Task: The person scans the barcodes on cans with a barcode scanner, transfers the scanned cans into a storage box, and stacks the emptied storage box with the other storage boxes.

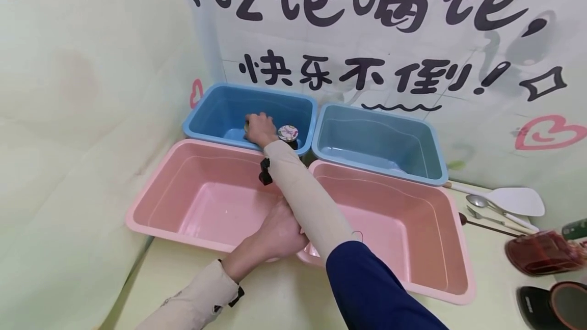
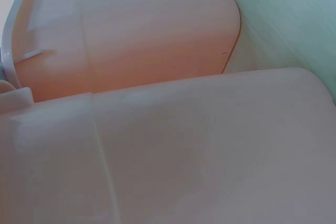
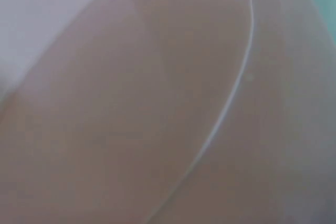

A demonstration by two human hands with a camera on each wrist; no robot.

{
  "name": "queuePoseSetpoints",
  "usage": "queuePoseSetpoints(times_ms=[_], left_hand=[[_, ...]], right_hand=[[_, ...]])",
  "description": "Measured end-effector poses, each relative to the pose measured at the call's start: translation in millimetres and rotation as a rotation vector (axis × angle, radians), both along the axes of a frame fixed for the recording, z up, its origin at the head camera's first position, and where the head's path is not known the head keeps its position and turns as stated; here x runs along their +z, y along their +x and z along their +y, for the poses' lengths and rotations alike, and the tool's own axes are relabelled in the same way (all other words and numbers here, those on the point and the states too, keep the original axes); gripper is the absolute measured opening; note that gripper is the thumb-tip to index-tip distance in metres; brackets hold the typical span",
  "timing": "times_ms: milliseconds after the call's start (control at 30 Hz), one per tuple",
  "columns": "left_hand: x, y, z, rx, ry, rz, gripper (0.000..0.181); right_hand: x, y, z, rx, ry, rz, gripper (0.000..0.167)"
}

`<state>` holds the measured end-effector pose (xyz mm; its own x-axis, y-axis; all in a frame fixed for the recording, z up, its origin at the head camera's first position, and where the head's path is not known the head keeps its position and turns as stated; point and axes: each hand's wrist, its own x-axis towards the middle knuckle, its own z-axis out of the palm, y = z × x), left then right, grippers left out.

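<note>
My right hand (image 1: 261, 129) reaches into the dark blue bin (image 1: 215, 139) at the back left, its fingers curled. At its left side a bit of a small yellowish thing (image 1: 246, 126) shows between thumb and fingers; the rest is hidden by the hand. Just right of this hand stands a dark jar with a patterned lid (image 1: 288, 133). Lower down, my left hand (image 1: 281, 233) is at the front rims of the left pink bin (image 1: 153, 187) and right pink bin (image 1: 451, 248), where they meet. The right forearm crosses over it and its fingertips are hidden.
A lighter blue bin (image 1: 380, 111) stands at the back right. Right of the bins lie a white spatula (image 1: 515, 201), a spoon (image 1: 477, 200) and a fork (image 1: 486, 217). A dark red jar (image 1: 543, 253) and a black object (image 1: 534, 307) are at the right edge.
</note>
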<state>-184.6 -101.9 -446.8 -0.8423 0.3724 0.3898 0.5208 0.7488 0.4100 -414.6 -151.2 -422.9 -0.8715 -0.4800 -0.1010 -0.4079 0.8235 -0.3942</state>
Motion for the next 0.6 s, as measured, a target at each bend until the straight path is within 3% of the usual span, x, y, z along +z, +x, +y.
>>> queuePoseSetpoints(times_ms=[133, 400, 600], left_hand=[[0.2, -0.1, -0.5, -0.003, -0.002, 0.011, 0.011], [1.0, -1.1, 0.4, -0.009, 0.004, 0.018, 0.010], [2.8, -3.0, 0.8, -0.016, -0.021, 0.018, 0.012]], right_hand=[[1.4, 1.2, 1.7, 0.035, -0.017, -0.035, 0.049], [1.8, 0.4, 1.7, 0.039, -0.045, -0.086, 0.055], [9.2, 4.9, -2.0, -0.023, -0.146, 0.008, 0.060]])
